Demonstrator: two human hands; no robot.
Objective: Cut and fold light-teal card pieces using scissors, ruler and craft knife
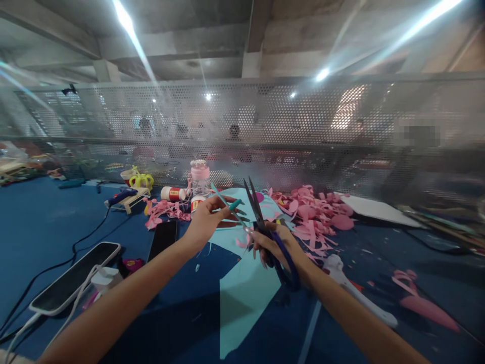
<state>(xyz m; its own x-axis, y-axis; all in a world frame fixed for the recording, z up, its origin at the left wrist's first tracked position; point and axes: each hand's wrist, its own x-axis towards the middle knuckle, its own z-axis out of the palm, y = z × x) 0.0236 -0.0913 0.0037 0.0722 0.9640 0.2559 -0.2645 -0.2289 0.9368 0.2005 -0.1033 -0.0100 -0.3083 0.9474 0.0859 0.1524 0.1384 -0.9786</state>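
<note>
Light-blue paper [246, 293], thin and floppy, is best gripped near its edge; a strip [231, 206] is pinched by the left hand [206, 220], scissors [261, 222] are clenched in the right hand [275, 247].

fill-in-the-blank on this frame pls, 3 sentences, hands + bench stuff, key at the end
1. The right hand holds a pair of ____ with dark blue handles, blades pointing up.
2. The left hand pinches a thin strip of ____-coloured paper.
3. The heap of paper scraps behind the hands is ____.

Missing words: scissors; teal; pink
</note>
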